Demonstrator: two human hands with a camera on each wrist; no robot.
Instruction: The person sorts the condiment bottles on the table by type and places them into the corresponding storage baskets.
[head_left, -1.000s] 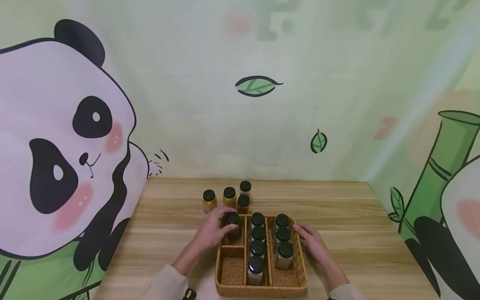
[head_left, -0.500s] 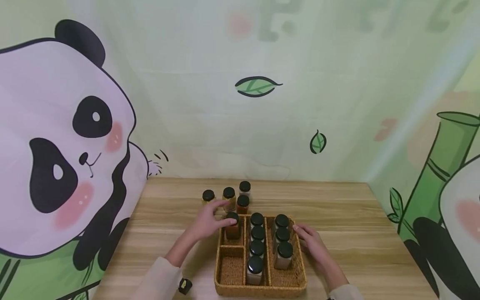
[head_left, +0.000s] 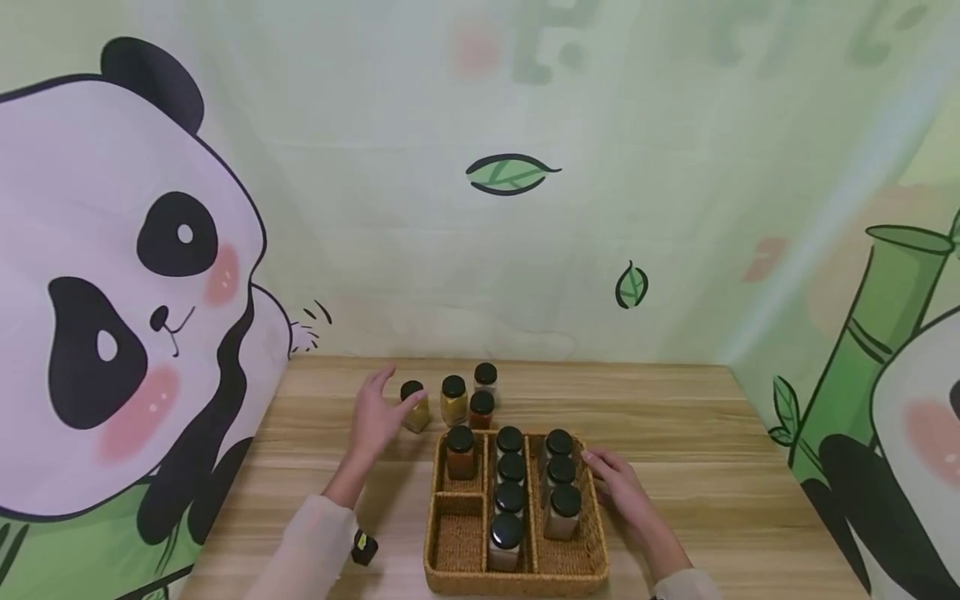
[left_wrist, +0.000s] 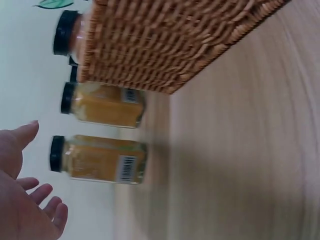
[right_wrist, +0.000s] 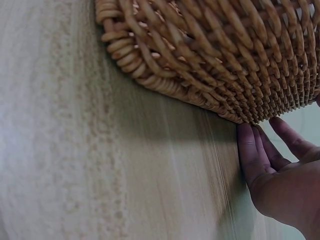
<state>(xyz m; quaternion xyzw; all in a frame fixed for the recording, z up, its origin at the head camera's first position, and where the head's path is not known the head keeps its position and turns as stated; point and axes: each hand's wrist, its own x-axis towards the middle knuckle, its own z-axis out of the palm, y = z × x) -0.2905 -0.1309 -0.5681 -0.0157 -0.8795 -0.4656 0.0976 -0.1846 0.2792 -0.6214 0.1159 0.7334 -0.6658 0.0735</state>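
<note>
My left hand (head_left: 375,421) is spread with nothing in it, thumb and fingers on either side of the leftmost jar of yellow powder (head_left: 417,417). In the left wrist view this black-lidded spice jar (left_wrist: 102,160) stands just beyond the fingertips and shows a barcode. The fingers of my right hand (head_left: 626,492) are nearly straight and rest against the right side of the wicker basket (head_left: 517,581). A jar of reddish-brown spice (head_left: 461,462) stands upright in the basket's back left compartment. Several pale jars (head_left: 506,542) line the middle compartment, and 3 more (head_left: 562,521) stand in the right one.
Behind the basket stand another yellow spice jar (head_left: 453,404), a red one (head_left: 482,412) and a pale one (head_left: 485,379). A small black object (head_left: 364,547) is by the left sleeve. The wooden table (head_left: 675,400) meets a panda-patterned backdrop (head_left: 375,208).
My left hand has let go of the reddish-brown spice jar in the back left compartment and moved left and back to the leftmost yellow jar. The right hand stays at the basket.
</note>
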